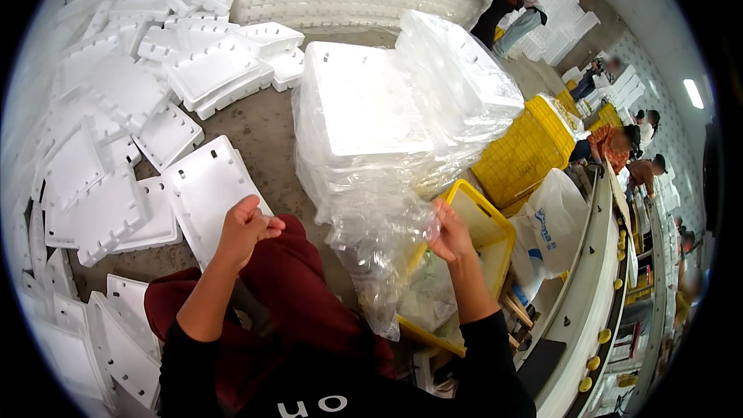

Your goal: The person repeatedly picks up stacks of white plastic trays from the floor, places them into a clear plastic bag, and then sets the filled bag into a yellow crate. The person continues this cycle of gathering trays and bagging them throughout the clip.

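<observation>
My right hand [451, 232] pinches the gathered edge of a clear plastic bag [371, 244], which hangs in folds in front of my knees. The clear film runs up around a stack of white foam boxes [377, 104]. A second wrapped foam stack [464, 69] leans beside it. Above my thigh, my left hand [249, 231] is raised with its fingers curled and thumb near them; whether it pinches anything thin I cannot tell. Beneath that hand lies a loose white foam tray [212, 191] with small slots. Below my right hand is a yellow plastic crate [505, 238] with crumpled clear film inside.
A heap of loose foam boxes [127, 87] covers the left side. A yellow crate [525, 154] and a white plastic sack [551, 215] stand at right. Along the right runs a conveyor [586, 296] with round yellow fruit [603, 335]. Several people [615, 145] work beyond it.
</observation>
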{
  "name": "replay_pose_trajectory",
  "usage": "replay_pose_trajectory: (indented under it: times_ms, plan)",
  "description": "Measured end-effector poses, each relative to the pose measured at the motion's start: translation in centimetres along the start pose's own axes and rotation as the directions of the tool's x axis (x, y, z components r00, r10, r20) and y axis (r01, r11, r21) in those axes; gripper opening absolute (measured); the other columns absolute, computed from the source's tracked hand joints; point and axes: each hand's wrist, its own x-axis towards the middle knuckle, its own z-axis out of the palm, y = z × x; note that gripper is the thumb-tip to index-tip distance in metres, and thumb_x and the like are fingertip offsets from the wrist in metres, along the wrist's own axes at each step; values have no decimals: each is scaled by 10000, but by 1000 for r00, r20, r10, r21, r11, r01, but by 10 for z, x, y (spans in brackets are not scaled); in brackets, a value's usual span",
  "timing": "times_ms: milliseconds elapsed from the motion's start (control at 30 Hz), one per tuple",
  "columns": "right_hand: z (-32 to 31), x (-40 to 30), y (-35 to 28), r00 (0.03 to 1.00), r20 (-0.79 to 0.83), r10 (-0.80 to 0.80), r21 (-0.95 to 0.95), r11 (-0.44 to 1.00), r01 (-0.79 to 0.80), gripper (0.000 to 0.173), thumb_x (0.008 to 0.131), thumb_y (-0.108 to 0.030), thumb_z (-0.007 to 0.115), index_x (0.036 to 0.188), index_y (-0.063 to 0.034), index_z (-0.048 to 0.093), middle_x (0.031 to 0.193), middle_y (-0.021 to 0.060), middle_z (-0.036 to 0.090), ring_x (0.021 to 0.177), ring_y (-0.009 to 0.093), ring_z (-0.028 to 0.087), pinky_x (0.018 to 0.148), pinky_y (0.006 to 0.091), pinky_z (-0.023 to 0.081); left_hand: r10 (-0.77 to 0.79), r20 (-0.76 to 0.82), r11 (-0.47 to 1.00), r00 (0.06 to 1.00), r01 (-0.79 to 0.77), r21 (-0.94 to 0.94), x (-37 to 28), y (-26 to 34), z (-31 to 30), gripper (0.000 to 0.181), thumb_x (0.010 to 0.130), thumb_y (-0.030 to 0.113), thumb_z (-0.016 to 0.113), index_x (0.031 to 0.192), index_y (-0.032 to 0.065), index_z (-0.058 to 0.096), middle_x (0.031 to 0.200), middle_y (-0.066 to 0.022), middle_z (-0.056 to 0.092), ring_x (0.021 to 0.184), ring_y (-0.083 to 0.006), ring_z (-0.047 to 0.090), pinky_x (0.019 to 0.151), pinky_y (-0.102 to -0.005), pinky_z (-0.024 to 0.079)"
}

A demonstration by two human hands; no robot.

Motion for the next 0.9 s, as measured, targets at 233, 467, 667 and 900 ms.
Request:
replay_pose_trajectory:
  times_ms: [233, 467, 667, 900]
  plan:
    - [74, -11, 60, 716, 466, 519, -577, 792, -198, 71, 733, -105, 461, 761, -48, 429, 702, -8, 399, 633, 50, 390, 542, 185, 361, -367, 558, 605, 744, 647, -464, -20, -53, 34, 351, 762, 284, 412, 1004, 41, 341, 899, -112, 473, 783, -196, 488, 656, -309, 420]
    - [14, -13, 51, 905, 292, 308, -205, 945, -256, 104, 694, -79, 490, 782, -41, 448, 623, -2, 438, 552, 81, 449, 485, 210, 375, -80, -74, 792, 994, 18, -610, -24, -14, -10, 168, 679, -19, 462, 818, 52, 400, 775, -105, 503, 680, -202, 527, 623, -328, 452]
    - [62, 16, 44, 964, 202, 174, -975, 133, 180, 267, 650, -229, 563, 762, -11, 455, 648, 65, 500, 648, 174, 501, 568, 263, 403, -96, -175, 872, 980, -2, -489, -28, 19, -14, 534, 634, -55, 494, 1096, 0, 231, 816, -88, 464, 713, -158, 495, 625, -263, 430]
    - [78, 46, 85, 992, 121, 24, -899, -422, 120, 129, 673, -128, 473, 767, -41, 491, 617, 96, 502, 590, 218, 505, 545, 272, 395, 52, 15, 709, 999, -48, 704, -46, 56, -18, 635, 557, 18, 566, 1099, -41, 241, 799, -137, 501, 706, -211, 499, 596, -300, 409]
